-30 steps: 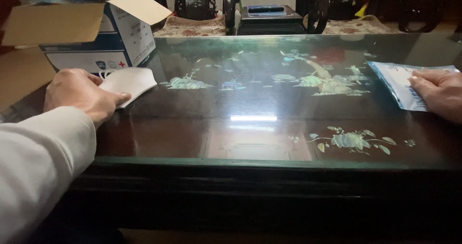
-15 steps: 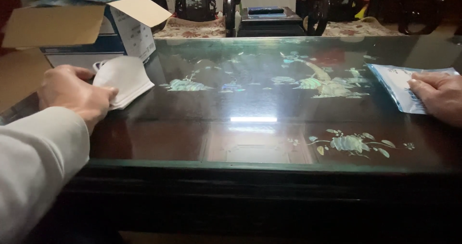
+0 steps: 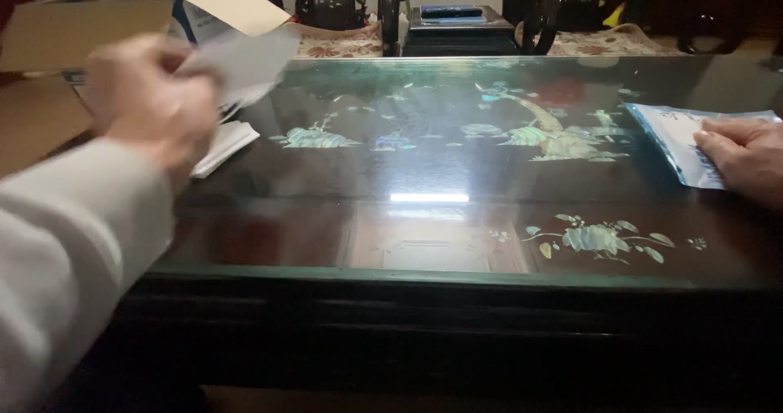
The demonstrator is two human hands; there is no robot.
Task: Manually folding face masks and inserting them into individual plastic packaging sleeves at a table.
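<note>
At upper left, the left hand (image 3: 151,107), blurred, has its grip closed on a white mask (image 3: 245,62) lifted above the dark glass surface (image 3: 424,234), in front of a box (image 3: 216,9). At right, the right hand (image 3: 746,156) lies flat on a blue packet (image 3: 673,140).

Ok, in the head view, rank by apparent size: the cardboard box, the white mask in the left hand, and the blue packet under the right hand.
1. Cardboard box, largest, though cut off by the frame edge.
2 and 3. White mask and blue packet look alike; the mask is motion-blurred and nearer the camera, so unranked.
</note>
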